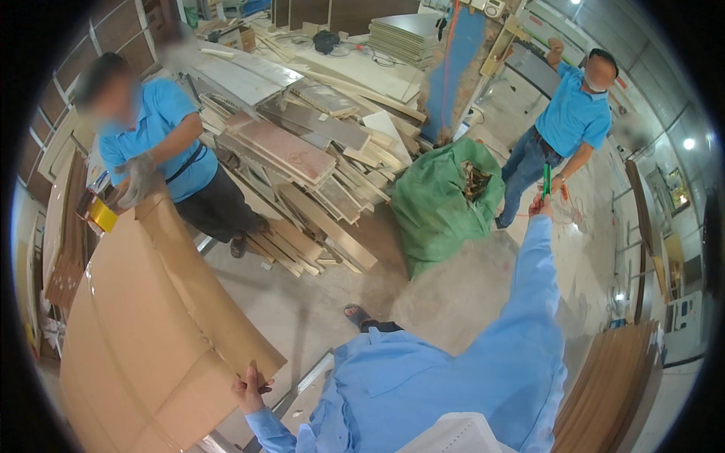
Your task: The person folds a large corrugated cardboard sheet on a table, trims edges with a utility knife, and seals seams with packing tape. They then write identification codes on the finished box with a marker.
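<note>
A cardboard sheet point(151, 332) is gripped at its edge by the left hand point(251, 389); a green marker point(546, 181) is grasped by the raised right hand point(539, 204).

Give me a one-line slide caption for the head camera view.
Left hand grips a large cardboard sheet while the right hand holds out a green tool toward a co-worker.

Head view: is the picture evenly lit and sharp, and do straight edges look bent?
Head view: the fisheye bends the stacked wooden boards toward the rim, and a black border rings the picture; a bright ceiling lamp glares at the right edge; the large brown cardboard sheet at the left hand is sharp; the raised right hand with a thin green stick is small but clear.
</note>
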{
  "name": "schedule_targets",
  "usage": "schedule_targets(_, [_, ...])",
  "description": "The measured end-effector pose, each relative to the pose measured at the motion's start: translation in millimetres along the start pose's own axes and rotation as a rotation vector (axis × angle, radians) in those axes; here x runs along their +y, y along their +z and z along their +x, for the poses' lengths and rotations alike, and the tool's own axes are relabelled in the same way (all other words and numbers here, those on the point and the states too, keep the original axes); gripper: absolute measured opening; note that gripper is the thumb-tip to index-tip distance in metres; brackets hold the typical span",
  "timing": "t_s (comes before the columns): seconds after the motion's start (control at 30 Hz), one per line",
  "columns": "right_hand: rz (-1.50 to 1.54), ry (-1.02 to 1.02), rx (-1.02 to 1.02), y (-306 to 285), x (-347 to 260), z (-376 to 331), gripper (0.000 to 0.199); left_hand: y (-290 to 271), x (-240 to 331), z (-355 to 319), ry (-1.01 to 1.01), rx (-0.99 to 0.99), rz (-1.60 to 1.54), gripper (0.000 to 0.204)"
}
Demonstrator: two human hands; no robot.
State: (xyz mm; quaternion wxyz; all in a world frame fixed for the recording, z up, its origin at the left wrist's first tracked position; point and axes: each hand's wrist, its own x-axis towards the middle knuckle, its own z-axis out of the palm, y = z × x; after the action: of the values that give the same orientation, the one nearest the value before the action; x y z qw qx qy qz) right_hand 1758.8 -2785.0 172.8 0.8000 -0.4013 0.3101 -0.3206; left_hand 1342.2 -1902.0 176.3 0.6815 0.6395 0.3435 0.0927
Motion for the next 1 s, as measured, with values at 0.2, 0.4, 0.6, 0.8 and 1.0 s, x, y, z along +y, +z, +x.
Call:
schedule_targets(0.2, [0.071,-0.055,-0.169,-23.1,-11.2,43.9,0.035,-3.1,-1.9,-1.7,-0.017,0.001,-0.002,0.036])
schedule_targets(0.4, [-0.138,-0.091,-0.18,-34.2,-29.2,59.0,0.037,-1.5,5.0,-4.8,-0.117,0.028,-0.039,0.028])
schedule_targets(0.6, [-0.523,-0.22,-0.153,-30.4,-80.3,47.4,0.04,4.8,14.8,-8.0,-0.128,-0.004,-0.154,0.031])
schedule_targets(0.8, [-0.842,-0.34,-0.095,-2.3,-110.6,47.0,0.043,4.9,5.6,-13.3,-0.094,0.021,-0.258,0.026])
schedule_targets(1.0, [-1.049,-0.361,-0.552,125.0,-1.0,-34.3,0.047,12.9,-11.1,-8.0,0.254,0.031,-0.313,0.023])
